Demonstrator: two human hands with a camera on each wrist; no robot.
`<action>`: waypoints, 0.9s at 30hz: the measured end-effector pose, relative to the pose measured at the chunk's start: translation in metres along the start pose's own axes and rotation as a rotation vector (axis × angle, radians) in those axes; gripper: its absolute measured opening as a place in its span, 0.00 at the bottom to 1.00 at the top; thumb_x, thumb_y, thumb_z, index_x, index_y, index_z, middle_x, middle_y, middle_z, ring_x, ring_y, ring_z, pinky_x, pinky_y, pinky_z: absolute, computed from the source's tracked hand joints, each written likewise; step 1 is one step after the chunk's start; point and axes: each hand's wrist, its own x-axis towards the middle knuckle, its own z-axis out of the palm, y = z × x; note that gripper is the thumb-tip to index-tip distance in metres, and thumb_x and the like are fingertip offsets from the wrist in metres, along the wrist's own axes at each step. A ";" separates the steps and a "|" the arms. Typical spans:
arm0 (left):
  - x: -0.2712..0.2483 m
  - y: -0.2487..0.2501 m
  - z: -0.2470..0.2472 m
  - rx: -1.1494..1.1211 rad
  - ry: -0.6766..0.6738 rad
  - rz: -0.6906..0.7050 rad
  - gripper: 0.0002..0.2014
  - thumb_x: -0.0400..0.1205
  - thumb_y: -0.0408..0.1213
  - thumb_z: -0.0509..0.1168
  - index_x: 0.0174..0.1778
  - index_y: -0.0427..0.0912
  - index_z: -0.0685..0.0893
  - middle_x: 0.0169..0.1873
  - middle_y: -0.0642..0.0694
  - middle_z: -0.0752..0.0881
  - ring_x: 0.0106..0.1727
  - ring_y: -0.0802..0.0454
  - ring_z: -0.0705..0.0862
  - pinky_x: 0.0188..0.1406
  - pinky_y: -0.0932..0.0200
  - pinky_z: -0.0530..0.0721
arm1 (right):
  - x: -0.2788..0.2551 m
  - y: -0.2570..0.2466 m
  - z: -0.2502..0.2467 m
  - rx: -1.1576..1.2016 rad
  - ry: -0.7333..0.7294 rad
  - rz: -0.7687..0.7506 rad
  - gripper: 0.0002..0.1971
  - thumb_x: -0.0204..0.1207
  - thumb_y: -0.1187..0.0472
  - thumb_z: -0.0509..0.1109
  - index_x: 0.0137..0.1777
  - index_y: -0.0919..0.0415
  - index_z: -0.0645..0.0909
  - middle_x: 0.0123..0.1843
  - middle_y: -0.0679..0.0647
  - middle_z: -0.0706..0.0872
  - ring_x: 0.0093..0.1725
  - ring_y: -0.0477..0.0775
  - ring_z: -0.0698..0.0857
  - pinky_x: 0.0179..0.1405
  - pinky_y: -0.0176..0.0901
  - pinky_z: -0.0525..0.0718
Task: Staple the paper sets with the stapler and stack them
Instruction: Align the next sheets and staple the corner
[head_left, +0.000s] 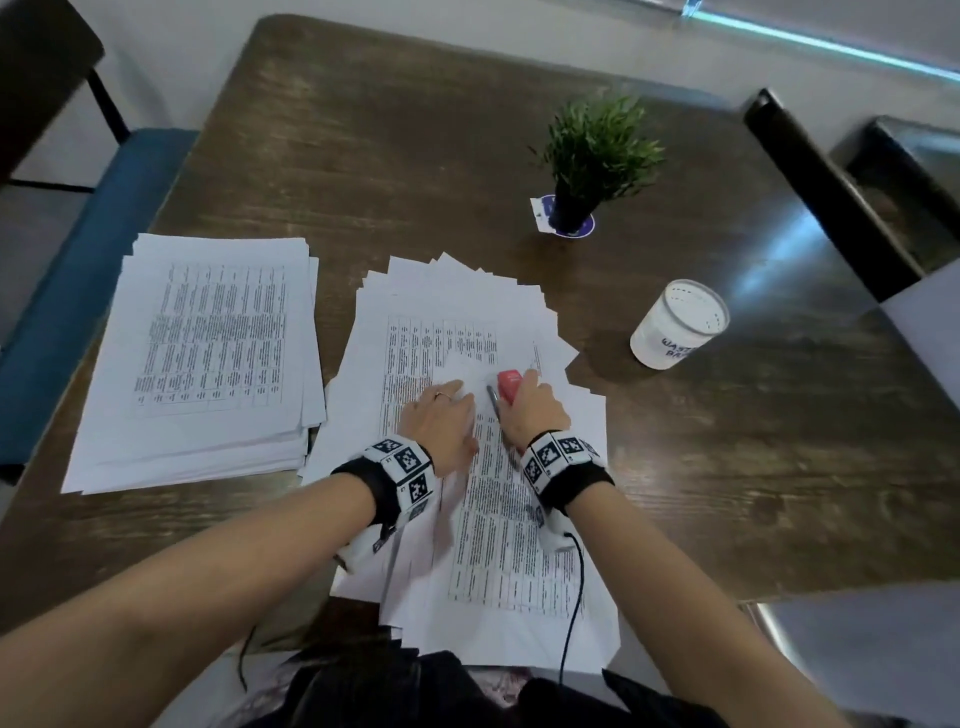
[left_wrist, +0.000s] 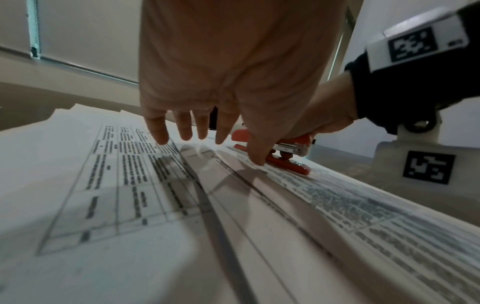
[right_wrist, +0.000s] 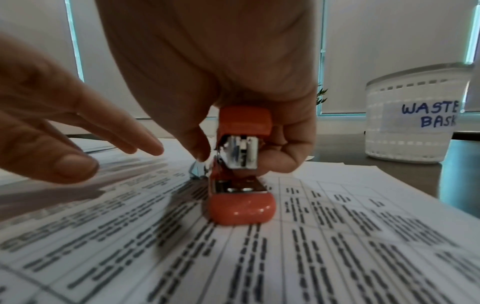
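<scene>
Head view: both hands meet over the fanned paper pile (head_left: 467, 545).
Right hand (head_left: 535, 413) grips the red stapler (head_left: 510, 383), its base on the sheets; left hand (head_left: 441, 421), just beside it, presses flat with straight fingers. Finished stack (head_left: 208, 358) lies left of them.

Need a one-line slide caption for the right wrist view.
Right hand grips an orange stapler on printed sheets; left hand alongside.

Bare table (head_left: 415, 156) was left open beyond the fanned papers (head_left: 467, 296), between a paper stack (head_left: 208, 353) on the left and a potted plant (head_left: 592, 156). The right side was narrowed by a white basket (head_left: 675, 325) standing near the papers' edge.
</scene>
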 end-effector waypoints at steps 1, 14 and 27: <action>0.005 0.002 0.001 0.011 -0.024 -0.009 0.33 0.81 0.54 0.66 0.79 0.46 0.67 0.85 0.47 0.56 0.84 0.43 0.54 0.77 0.38 0.62 | 0.002 0.000 0.001 -0.022 0.000 -0.012 0.25 0.85 0.49 0.60 0.76 0.61 0.62 0.68 0.64 0.76 0.64 0.68 0.81 0.58 0.57 0.78; 0.021 0.014 0.001 0.139 -0.075 -0.108 0.39 0.75 0.58 0.71 0.78 0.49 0.63 0.80 0.46 0.61 0.77 0.39 0.62 0.71 0.36 0.70 | 0.015 0.000 -0.003 -0.118 -0.013 -0.085 0.19 0.84 0.50 0.59 0.71 0.57 0.65 0.59 0.62 0.83 0.56 0.66 0.84 0.46 0.52 0.75; 0.030 0.010 0.003 0.160 -0.070 -0.126 0.43 0.70 0.63 0.72 0.77 0.53 0.64 0.77 0.48 0.65 0.73 0.39 0.64 0.65 0.39 0.71 | 0.019 -0.010 0.007 -0.218 0.010 -0.140 0.19 0.87 0.47 0.54 0.68 0.60 0.65 0.55 0.60 0.87 0.54 0.65 0.86 0.43 0.49 0.72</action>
